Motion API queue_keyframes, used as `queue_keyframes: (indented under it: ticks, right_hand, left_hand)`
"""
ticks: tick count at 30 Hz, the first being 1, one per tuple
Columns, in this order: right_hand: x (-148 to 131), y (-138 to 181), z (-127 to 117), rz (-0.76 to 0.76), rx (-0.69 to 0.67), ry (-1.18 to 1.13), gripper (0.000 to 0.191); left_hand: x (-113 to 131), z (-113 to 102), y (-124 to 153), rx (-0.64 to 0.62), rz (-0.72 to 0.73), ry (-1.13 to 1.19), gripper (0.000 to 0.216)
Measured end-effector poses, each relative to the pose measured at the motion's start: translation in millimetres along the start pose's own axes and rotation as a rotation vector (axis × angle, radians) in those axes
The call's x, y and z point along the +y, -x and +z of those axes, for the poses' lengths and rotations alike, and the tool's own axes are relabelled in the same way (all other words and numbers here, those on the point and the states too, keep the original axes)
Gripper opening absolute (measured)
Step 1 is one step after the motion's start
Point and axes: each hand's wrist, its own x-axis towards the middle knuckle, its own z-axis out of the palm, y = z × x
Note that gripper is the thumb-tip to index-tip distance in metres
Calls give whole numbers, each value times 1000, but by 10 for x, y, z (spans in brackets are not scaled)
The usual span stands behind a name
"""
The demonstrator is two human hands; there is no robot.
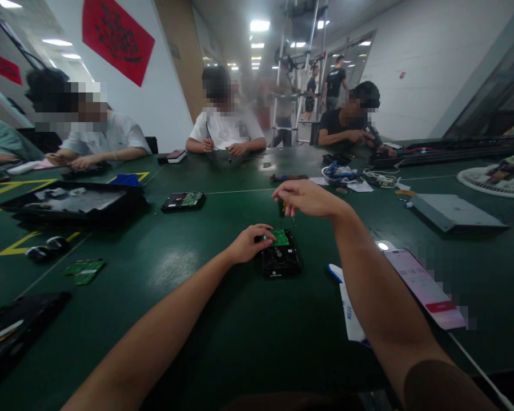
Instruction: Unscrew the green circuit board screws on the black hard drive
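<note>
A black hard drive [281,264] lies on the green table in front of me, with a green circuit board [281,237] at its far end. My left hand [251,244] holds the drive at its left side, fingertips pressed on the board. Above the drive, my right hand [310,198] grips a screwdriver [281,210] with a dark and yellow handle. The screwdriver stands upright, its thin shaft pointing down to the board's far edge. Whether the tip sits in a screw is too small to tell. Small screws seem to lie just beyond the drive.
Another hard drive [183,201] and a black tray [68,202] lie to the left, near loose circuit boards [84,270]. On the right are a phone [424,288], a grey metal box [458,212] and a bowl of cables [342,173]. Several people sit across the table.
</note>
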Motion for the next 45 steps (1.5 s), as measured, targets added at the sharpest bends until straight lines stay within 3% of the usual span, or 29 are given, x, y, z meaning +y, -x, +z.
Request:
queue_keyframes:
  ticks: [8,18,26,35,45]
  right_hand:
    - [-4,-14,-14,9,137,180,22]
    - [-10,19,-18,-28,-45,-42,27]
    - [-23,0,-20,8,101,140,20]
    - [22,-19,16,-4,-7,-70,27]
    - [60,-44,11,3,146,38,18]
  left_hand:
    - [-6,1,3,-3,-2,4,16]
    - [-29,-1,6,-4,-18,1,16]
    - [-15,-8,2,-6,-9,13,17]
    - [-47,-6,2,-11,-12,3,17]
    - [-14,-15,9,-7,-17,4,17]
